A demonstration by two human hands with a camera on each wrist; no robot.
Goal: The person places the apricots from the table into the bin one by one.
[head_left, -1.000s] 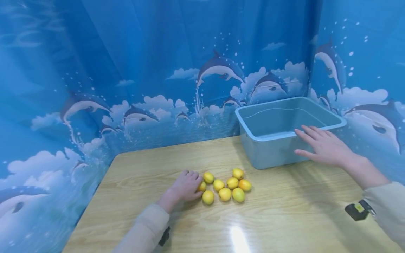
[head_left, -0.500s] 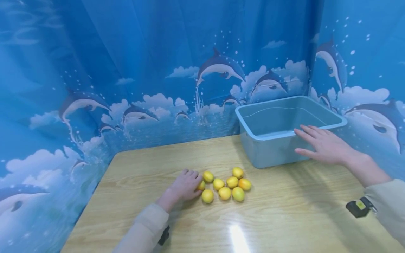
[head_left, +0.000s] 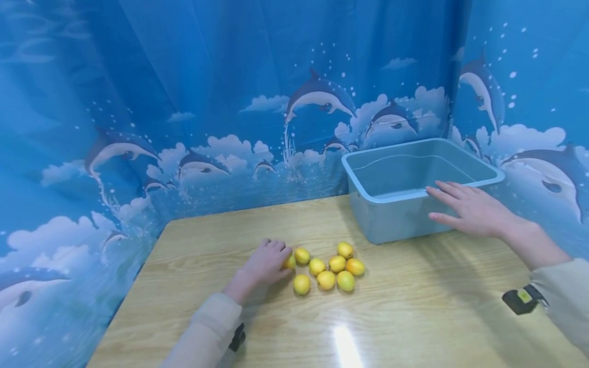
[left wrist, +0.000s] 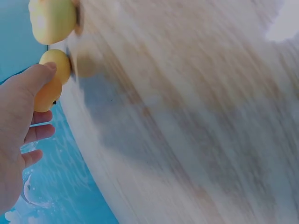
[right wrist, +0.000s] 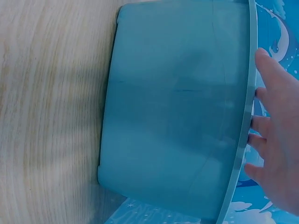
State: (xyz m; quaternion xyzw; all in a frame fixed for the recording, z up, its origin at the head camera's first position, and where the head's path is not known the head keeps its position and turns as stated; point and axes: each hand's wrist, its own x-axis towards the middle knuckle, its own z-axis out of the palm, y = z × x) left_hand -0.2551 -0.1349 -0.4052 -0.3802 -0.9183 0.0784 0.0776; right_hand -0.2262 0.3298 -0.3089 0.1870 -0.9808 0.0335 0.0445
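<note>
My left hand [head_left: 266, 263] pinches a small yellow fruit [head_left: 289, 262] between thumb and fingers at the left end of a loose group. In the left wrist view the held fruit [left wrist: 48, 97] looks orange-yellow with a dark spot at one end, and the thumb covers part of it. Several more yellow fruits [head_left: 326, 280] lie on the table to its right, one of them greenish [head_left: 346, 281]. My right hand [head_left: 476, 210] has its fingers spread by the near rim of a blue-grey plastic tub [head_left: 391, 220]; in the right wrist view the fingertips sit close to that rim.
The tub stands at the back right of the wood-grain table [head_left: 202, 255], close to the curtain. A blue dolphin-print curtain [head_left: 221, 102] hangs behind and along the sides. Bright glare [head_left: 346, 347] lies on the table's front part.
My left hand has shifted slightly up and left with the fruit, away from the nearest fruit in front. The right hand stays by the tub; the other fruits have not moved.
</note>
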